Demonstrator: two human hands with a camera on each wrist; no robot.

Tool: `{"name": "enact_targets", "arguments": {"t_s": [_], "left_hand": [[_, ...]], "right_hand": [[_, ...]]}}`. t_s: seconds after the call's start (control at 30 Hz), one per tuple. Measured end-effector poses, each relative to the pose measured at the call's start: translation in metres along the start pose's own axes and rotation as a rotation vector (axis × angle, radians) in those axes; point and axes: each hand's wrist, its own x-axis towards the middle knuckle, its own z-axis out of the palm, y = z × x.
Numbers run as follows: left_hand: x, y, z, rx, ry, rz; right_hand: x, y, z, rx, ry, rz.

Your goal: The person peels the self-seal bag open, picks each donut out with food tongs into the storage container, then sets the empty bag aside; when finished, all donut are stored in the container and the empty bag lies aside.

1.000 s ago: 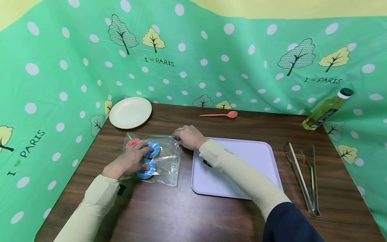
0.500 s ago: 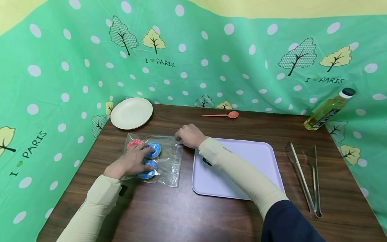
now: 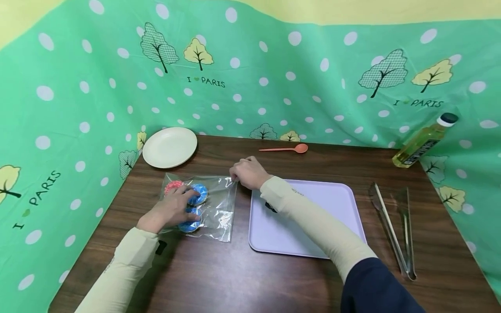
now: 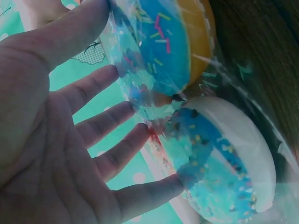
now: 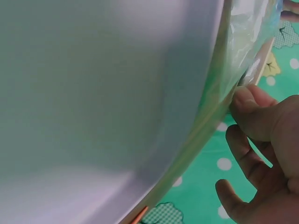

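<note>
A clear plastic bag (image 3: 219, 204) lies on the table left of centre. Inside it are a pink-red donut (image 3: 172, 186), a blue donut (image 3: 201, 192) and a lower blue donut (image 3: 189, 226). My left hand (image 3: 170, 209) rests over the donuts with spread fingers; the left wrist view shows its fingertips touching the plastic beside a sprinkled blue donut (image 4: 170, 51). At the bag's far right corner, my right hand (image 3: 249, 173) pinches the edge. Thumb and forefinger hold the film in the right wrist view, the other fingers of that hand (image 5: 266, 149) loosely bent.
A lilac tray (image 3: 270, 234) lies under my right forearm. Metal tongs (image 3: 407, 243) are at the right, and a bottle of yellow-green liquid (image 3: 420, 145) stands in the back right corner. An orange spoon (image 3: 300, 148) and a cream plate (image 3: 169, 148) lie along the back.
My right hand has shifted slightly right and away from me, drawing the bag's far right corner with it. The left hand has stayed over the donuts.
</note>
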Motion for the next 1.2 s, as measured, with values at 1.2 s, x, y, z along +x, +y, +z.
{"name": "enact_targets", "arguments": {"t_s": [1.2], "left_hand": [[0.001, 0.000, -0.001, -0.016, -0.012, 0.001]], "right_hand": [[-0.013, -0.008, -0.002, -0.081, 0.010, -0.193]]}}
